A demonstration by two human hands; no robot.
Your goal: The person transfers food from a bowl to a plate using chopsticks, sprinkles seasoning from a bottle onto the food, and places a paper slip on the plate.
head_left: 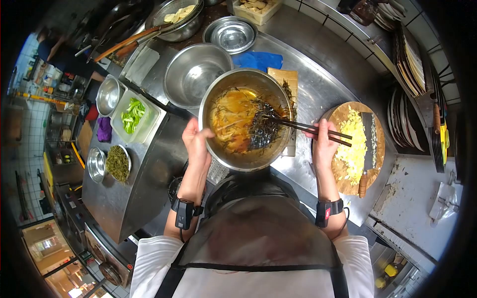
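My left hand (198, 140) grips the left rim of a large steel bowl (248, 163), thumb over the edge. Inside the bowl is brown-orange liquid (231, 116) with thin dark strands and a dark clump (263, 128) at the right. My right hand (324, 140) is closed around a pair of dark chopsticks (298, 125), whose tips reach into the dark clump. Right of that hand lies a round wooden cutting board (343, 187) with chopped pale yellow pieces (349, 149). A cleaver (368, 144) rests on the board, its wooden handle toward me.
Empty steel bowls (191, 74) stand behind the large one, beside a blue cloth or bag (259, 60). At left are a plastic tub of green pepper pieces (132, 115) and a bowl of dark green shreds (118, 164). Stacked plates (405, 119) fill the right rack. Another person (62, 54) stands far left.
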